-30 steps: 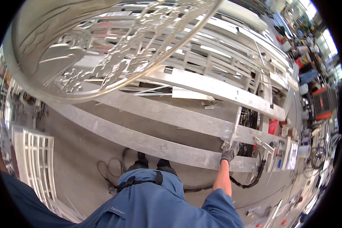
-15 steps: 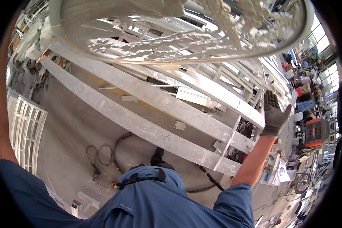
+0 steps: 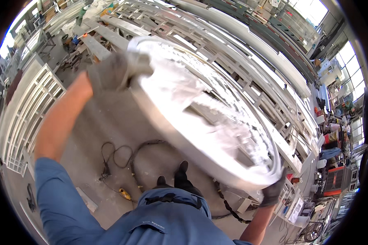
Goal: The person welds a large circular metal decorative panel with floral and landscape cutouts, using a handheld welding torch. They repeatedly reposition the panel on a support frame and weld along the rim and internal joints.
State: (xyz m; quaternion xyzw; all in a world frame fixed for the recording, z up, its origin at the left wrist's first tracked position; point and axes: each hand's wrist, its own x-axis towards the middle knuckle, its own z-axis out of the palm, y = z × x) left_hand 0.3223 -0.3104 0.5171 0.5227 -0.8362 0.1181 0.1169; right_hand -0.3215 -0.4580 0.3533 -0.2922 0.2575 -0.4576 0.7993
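Observation:
A large round metal ring frame (image 3: 180,134), pale and partly blurred, is held tilted in front of me. Inside it sits a cut-out ornamental panel (image 3: 229,98). My left hand (image 3: 116,72), in a dark grey work glove, is closed on the upper left of the rim and smeared by motion. At the ring's lower right end, my gloved right hand (image 3: 275,191) grips the rim from outside; some of its fingers are hidden. The ring is above the long metal beams and covers much of them.
Stacked metal bars and ladder-like frames (image 3: 249,87) fill the far side. White barred panels (image 3: 32,118) lean at left. A cable (image 3: 131,163) and a yellow-handled power tool (image 3: 124,193) lie on the floor near my feet. An orange-and-black machine (image 3: 335,181) stands at right.
The ring has come down from overhead to in front of my body. My right hand, earlier open and raised, is now on its rim; my left hand has come into view holding it.

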